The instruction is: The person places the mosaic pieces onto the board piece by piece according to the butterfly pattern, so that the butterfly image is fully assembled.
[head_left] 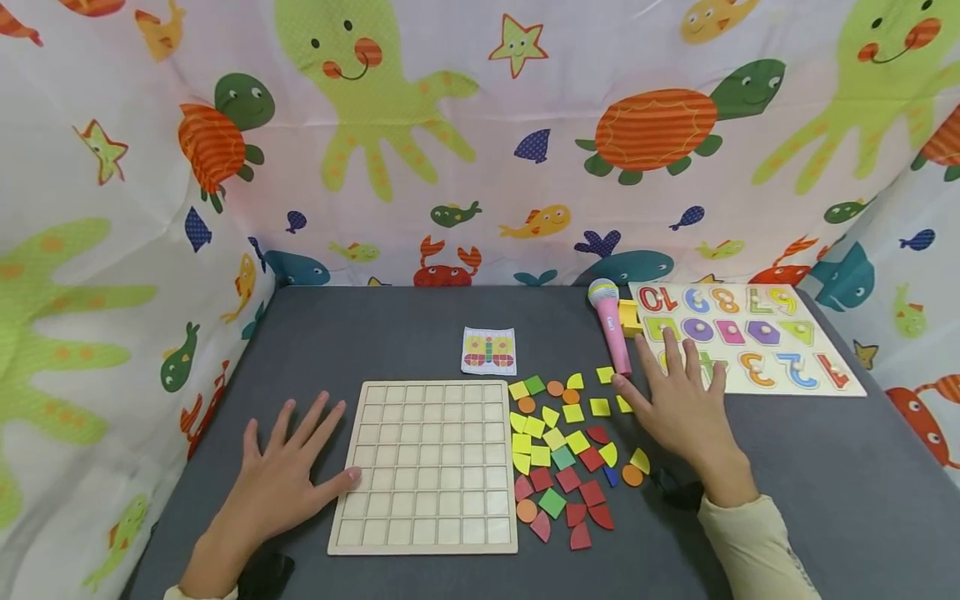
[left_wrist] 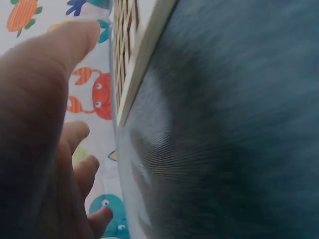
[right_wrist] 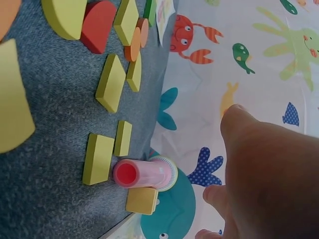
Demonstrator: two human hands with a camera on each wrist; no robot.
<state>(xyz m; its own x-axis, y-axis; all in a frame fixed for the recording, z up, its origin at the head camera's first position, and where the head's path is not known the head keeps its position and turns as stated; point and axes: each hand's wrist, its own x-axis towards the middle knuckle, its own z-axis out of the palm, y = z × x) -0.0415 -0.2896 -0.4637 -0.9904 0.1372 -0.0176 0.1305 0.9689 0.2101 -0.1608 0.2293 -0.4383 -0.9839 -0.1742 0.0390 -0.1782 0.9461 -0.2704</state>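
Note:
My left hand [head_left: 281, 471] is spread with straight fingers at the left of a wooden grid board [head_left: 438, 479], its thumb tip at the board's edge. In the left wrist view the thumb [left_wrist: 75, 45] and fingers appear beside the board's rim [left_wrist: 137, 69], holding nothing. My right hand [head_left: 686, 412] is also spread, its fingertips overlapping a white number and shape board [head_left: 828, 329] in the head view. Just left of it lies a pink toy microphone [head_left: 612, 329]. Between the hands lie loose flat pieces, such as a yellow square [head_left: 540, 456] and a red square [head_left: 568, 479].
A small card with a butterfly pattern [head_left: 489, 351] lies behind the grid board. Yellow blocks [head_left: 630, 317] sit between the microphone and the number board. Green, orange and blue pieces mix among the scatter. A sea-animal cloth [head_left: 465, 108] hangs around the grey table [head_left: 375, 333].

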